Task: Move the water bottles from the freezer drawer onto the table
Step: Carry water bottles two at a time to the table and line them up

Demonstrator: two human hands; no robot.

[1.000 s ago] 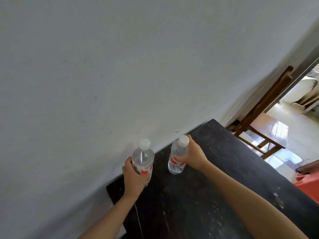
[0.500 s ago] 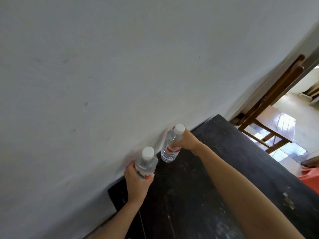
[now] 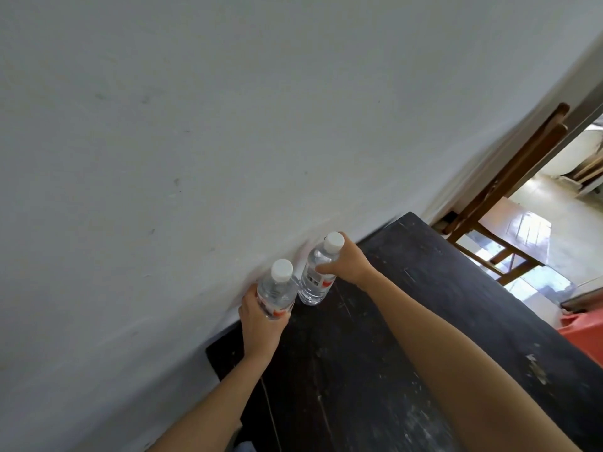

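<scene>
Two clear water bottles with white caps and red labels stand side by side at the back of a dark wooden table, close to the white wall. My left hand grips the left bottle around its lower body. My right hand holds the right bottle near its shoulder; its base rests on the table top. Whether the left bottle's base touches the table is hidden by my hand. The freezer drawer is out of view.
A white wall runs right behind the bottles. A wooden chair stands past the table's far end by a doorway. Something red sits beside the table's right edge. The table top has pale scuffs.
Both bottles have gone back toward the wall and down to the table; the left bottle now stands close beside the right one. Both hands keep their hold.
</scene>
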